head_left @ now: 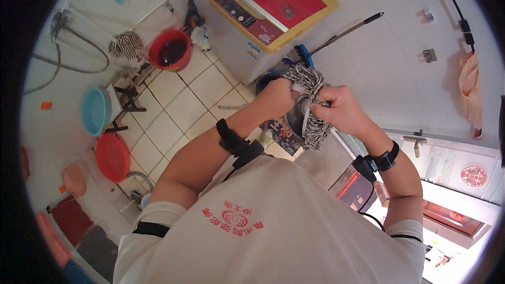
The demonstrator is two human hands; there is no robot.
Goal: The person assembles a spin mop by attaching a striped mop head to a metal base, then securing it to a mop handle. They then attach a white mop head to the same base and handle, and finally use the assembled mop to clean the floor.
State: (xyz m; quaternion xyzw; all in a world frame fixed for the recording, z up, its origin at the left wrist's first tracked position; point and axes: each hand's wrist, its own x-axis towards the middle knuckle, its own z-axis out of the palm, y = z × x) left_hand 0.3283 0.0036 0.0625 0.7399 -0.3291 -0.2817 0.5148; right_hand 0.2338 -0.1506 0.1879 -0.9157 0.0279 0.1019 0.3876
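Observation:
A round mop head (315, 131) with grey-and-white twisted strands is held up in front of me, its round centre partly showing between my hands. My left hand (274, 99) is closed on the left side of the mop head, with the fingertips hidden. On the opposite side, my right hand (341, 109) pinches the strands or a pale edge among them, thumb against the fingers; which of these, I cannot tell. Below and behind the mop head is a dark bucket (267, 76), mostly covered by my hand and the strands.
A yellow-edged washing machine (252, 34) with a red top stands ahead. Beside it leans a long-handled tool (347, 32) with a blue head (305, 57). To the left are a red bucket (176, 63), a blue basin (96, 110), a red basin (112, 158) and a hanging mop (126, 45).

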